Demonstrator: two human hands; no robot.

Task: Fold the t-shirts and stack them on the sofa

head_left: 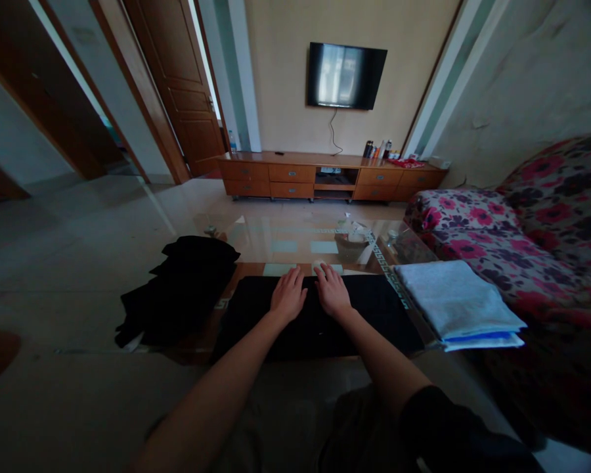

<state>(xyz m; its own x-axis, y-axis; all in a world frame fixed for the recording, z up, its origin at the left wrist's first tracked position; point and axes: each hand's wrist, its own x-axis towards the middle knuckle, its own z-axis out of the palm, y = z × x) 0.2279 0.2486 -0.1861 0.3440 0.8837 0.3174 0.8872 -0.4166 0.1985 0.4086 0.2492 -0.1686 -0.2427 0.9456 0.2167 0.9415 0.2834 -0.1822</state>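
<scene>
Black cloth (315,328) lies beneath the left hand (288,293) and right hand (331,291), both flat, unclenched.

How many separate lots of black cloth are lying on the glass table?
2: a heap at left, and a flat cloth under the left hand and right hand. Layers may hide more pieces.

Glass table (256,231): Showed a clear top with a key-patterned band (381,257) near the right edge.
Black cloth (320,322): Lay flat along the near edge, at its middle.
Black heap (184,289): Lay loosely piled toward the left edge.
Pale blue stack (458,299): Lay folded at the near right corner, showing brighter blue low down.
</scene>
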